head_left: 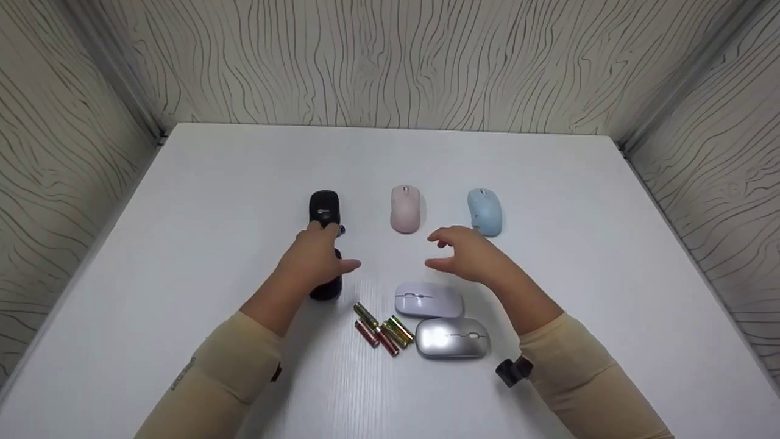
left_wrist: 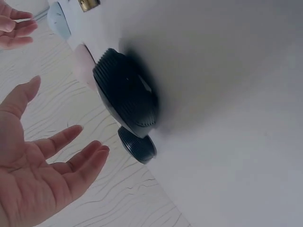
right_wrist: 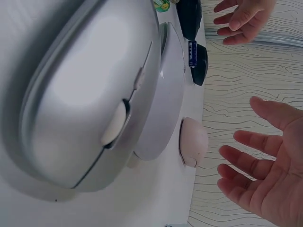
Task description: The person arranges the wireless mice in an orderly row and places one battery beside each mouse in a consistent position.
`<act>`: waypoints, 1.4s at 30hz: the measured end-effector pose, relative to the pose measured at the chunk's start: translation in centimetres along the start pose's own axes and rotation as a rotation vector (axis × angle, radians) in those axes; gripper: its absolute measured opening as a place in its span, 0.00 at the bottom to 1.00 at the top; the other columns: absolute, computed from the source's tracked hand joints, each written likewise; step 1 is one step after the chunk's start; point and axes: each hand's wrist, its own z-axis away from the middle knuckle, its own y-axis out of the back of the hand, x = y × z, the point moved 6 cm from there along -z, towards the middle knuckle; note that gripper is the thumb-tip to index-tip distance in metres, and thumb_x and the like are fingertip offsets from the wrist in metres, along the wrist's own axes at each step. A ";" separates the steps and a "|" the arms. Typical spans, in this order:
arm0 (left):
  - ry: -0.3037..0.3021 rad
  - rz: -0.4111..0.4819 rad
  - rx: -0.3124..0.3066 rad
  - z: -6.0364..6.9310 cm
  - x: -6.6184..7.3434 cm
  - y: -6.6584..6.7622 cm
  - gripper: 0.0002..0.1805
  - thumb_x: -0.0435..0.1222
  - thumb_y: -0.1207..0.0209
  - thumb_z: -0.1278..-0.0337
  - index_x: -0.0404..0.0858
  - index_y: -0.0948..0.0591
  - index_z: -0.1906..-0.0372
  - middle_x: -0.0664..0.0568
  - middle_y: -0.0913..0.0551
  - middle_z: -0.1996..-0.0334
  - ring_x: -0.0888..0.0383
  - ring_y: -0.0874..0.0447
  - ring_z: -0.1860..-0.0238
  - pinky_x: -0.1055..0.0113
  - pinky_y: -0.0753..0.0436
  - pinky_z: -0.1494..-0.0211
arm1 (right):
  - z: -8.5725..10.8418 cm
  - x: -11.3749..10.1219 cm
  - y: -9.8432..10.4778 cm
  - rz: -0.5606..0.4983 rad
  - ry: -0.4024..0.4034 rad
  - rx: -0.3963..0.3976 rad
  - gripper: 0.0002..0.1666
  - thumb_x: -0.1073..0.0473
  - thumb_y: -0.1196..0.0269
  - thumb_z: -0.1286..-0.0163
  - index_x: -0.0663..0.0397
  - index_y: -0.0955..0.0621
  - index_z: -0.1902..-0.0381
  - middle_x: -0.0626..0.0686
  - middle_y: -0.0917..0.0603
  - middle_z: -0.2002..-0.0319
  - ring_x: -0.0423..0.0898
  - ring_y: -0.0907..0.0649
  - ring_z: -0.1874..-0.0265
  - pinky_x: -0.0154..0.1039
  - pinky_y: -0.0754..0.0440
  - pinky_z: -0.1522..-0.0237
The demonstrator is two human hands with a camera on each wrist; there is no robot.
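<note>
My left hand [head_left: 314, 256] hovers over two black mice, fingers apart and nothing held. The far black mouse [head_left: 324, 204] lies beyond its fingertips; the near black mouse [head_left: 326, 289] is partly hidden under the hand. In the left wrist view a gap shows between the fingers and the black mouse [left_wrist: 125, 92]. A blue battery [right_wrist: 192, 53] sits beside the far black mouse. My right hand [head_left: 469, 253], relaxed with nothing in it, is held above the table just nearer than the light blue mouse [head_left: 485, 213]. A pink mouse [head_left: 405, 210] lies between the two hands, farther back.
Below the right hand lie a white mouse [head_left: 429, 300] and a silver mouse [head_left: 448, 341], side by side. Several red, green and gold batteries [head_left: 367, 333] are bunched to their left. The white table [head_left: 548, 164] ends at patterned wall panels [head_left: 378, 61] behind and on both sides.
</note>
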 end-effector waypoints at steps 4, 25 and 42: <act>-0.046 -0.008 0.001 0.5 0.9 -0.2 0.40 0.54 0.36 0.55 0.38 0.32 0.38 0.36 0.36 0.40 0.43 0.34 0.40 0.51 0.29 0.43 | 0.4 0.1 -0.8 0.014 -0.009 -0.051 0.30 0.50 0.35 0.42 0.55 0.27 0.43 0.58 0.23 0.50 0.54 0.26 0.47 0.50 0.28 0.47; -0.114 -0.031 -0.033 1.7 2.3 -0.9 0.36 0.54 0.35 0.56 0.42 0.28 0.42 0.39 0.35 0.40 0.45 0.34 0.40 0.51 0.28 0.44 | 1.8 -1.1 -5.0 0.246 0.050 -0.144 0.34 0.51 0.28 0.53 0.55 0.24 0.48 0.52 0.22 0.59 0.50 0.25 0.57 0.45 0.27 0.52; -0.122 -0.025 -0.032 2.0 2.3 -1.0 0.36 0.53 0.35 0.56 0.41 0.28 0.42 0.38 0.33 0.42 0.44 0.32 0.41 0.52 0.28 0.44 | 1.8 -1.6 -5.5 0.330 0.082 -0.122 0.32 0.51 0.31 0.55 0.54 0.24 0.50 0.51 0.25 0.64 0.48 0.26 0.65 0.43 0.26 0.61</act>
